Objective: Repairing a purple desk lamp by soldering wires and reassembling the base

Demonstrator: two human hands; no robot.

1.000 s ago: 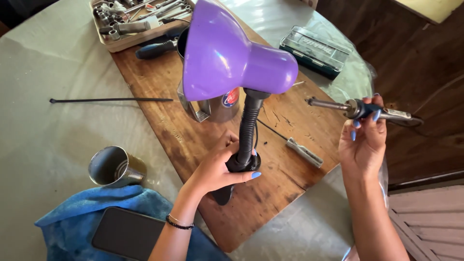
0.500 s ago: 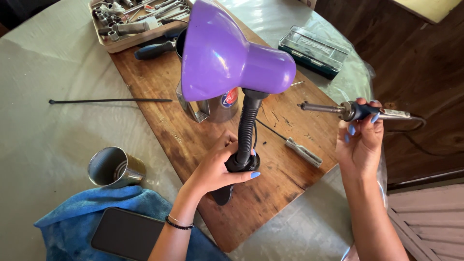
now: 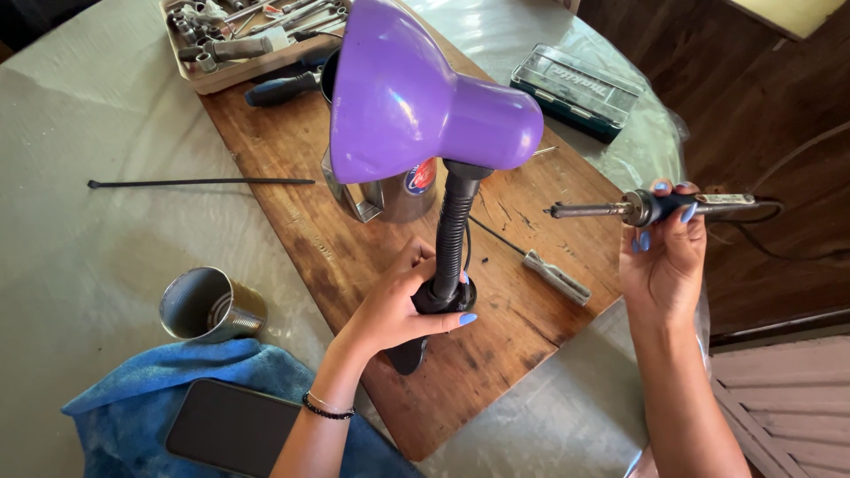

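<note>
Purple desk lamp stands upright over a wooden board, its black flexible neck rising from a base that is mostly hidden. Left hand is wrapped closed around that base. Right hand is closed on a soldering iron, held level, tip pointing toward the lamp. A screwdriver, apparently, lies on the board between them.

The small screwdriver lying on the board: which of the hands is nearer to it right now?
Left, narrowly. The left hand grips the purple lamp base just beside the small screwdriver; the right hand holds the soldering iron up off the board's far edge.
</note>
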